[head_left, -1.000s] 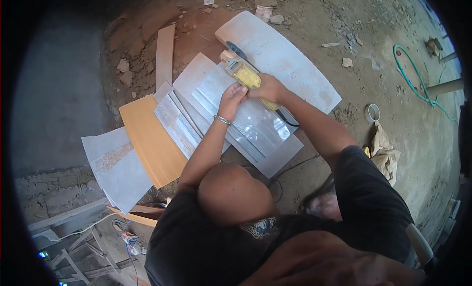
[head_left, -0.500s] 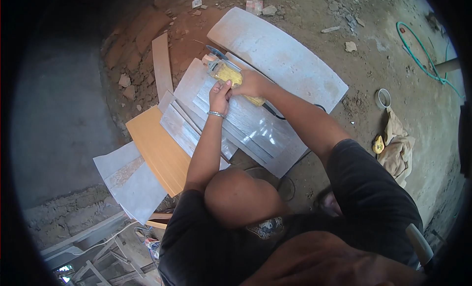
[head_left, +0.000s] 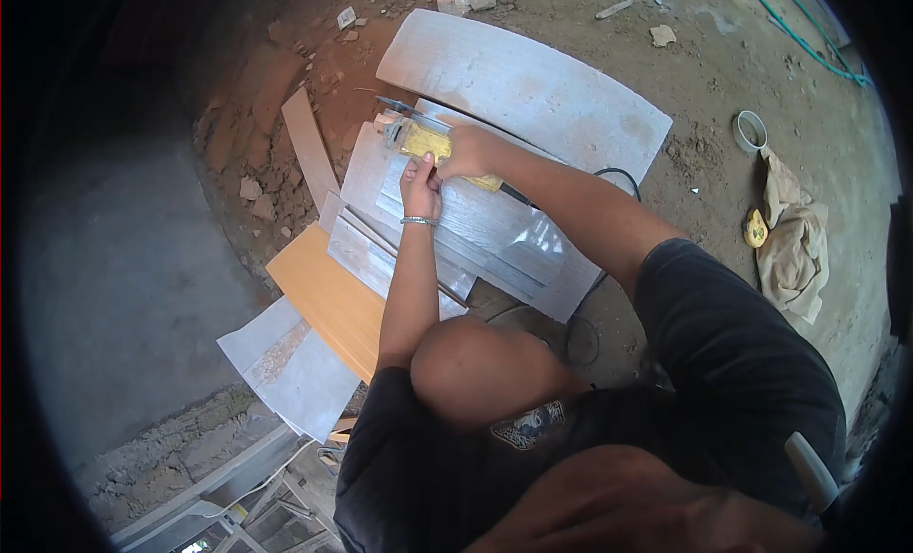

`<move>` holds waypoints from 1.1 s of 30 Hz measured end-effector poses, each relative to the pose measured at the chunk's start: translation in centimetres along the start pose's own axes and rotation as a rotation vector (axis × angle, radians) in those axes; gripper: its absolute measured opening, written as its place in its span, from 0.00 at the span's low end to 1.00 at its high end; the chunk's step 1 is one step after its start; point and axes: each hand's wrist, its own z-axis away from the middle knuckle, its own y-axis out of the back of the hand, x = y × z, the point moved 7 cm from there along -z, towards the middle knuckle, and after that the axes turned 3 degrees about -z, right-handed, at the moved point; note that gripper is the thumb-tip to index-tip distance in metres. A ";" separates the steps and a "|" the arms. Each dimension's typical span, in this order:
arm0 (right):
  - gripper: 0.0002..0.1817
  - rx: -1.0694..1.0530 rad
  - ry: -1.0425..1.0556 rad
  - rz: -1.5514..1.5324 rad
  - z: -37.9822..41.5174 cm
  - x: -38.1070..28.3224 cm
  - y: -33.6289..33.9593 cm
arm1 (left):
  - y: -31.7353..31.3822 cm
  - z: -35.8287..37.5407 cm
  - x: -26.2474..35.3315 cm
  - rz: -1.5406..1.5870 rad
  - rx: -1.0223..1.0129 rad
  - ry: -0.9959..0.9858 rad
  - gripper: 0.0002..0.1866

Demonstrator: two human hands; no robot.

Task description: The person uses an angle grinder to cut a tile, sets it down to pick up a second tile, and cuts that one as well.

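Observation:
Both of my hands are on a yellow angle grinder, its blade disc at the upper left end. My right hand wraps round the grinder's body from the right. My left hand, with a bracelet at the wrist, grips the grinder's near side, thumb on the yellow casing. The grinder lies over grey tiles stacked at the centre. A black cord runs from its rear end, partly hidden under my right forearm.
A large pale slab lies beyond the tiles. An orange-tan board and pale sheets are at the left. Rightward are a white ring, a yellow tape measure, a beige cloth and a green hose.
The view has shifted and turned slightly. The grinder and both hands appear a little further left, still together, and the grinder lies more level in the picture.

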 end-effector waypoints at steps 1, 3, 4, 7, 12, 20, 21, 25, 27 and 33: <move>0.47 0.000 -0.004 0.006 -0.1 0.1 -0.1 | 0.1 -0.1 -0.1 0.003 0.001 -0.001 0.12; 0.48 0.001 -0.008 0.014 -0.2 0.2 -0.1 | 0.3 -0.1 -0.1 0.002 -0.002 0.002 0.12; 0.48 -0.003 -0.006 0.030 -0.1 0.0 -0.1 | 0.2 -0.1 0.0 0.001 -0.006 0.004 0.12; 0.47 -0.046 -0.049 0.033 -0.2 -0.1 -0.1 | 0.0 0.1 0.0 0.001 0.018 0.005 0.11; 0.44 -0.119 -0.085 0.047 -0.2 -0.4 0.0 | 0.2 0.1 -0.1 -0.008 0.005 0.017 0.10; 0.40 -0.124 -0.120 0.043 -0.2 -0.6 0.1 | -0.1 0.2 0.2 -0.024 -0.007 0.040 0.09; 0.40 -0.122 -0.119 0.044 -0.4 -0.5 0.0 | -0.3 0.4 0.3 -0.035 0.000 0.074 0.10; 0.38 -0.133 -0.147 0.065 -0.1 -0.9 0.3 | 1.3 2.1 1.2 -0.472 0.170 0.194 0.24; 0.37 -0.123 -0.145 0.070 0.2 -1.2 0.4 | 0.2 5.1 3.3 -0.990 0.022 0.069 0.37; 0.36 -0.142 -0.174 0.082 0.2 -0.9 -0.1 | -5.5 11.5 0.4 -1.933 -0.353 0.093 0.69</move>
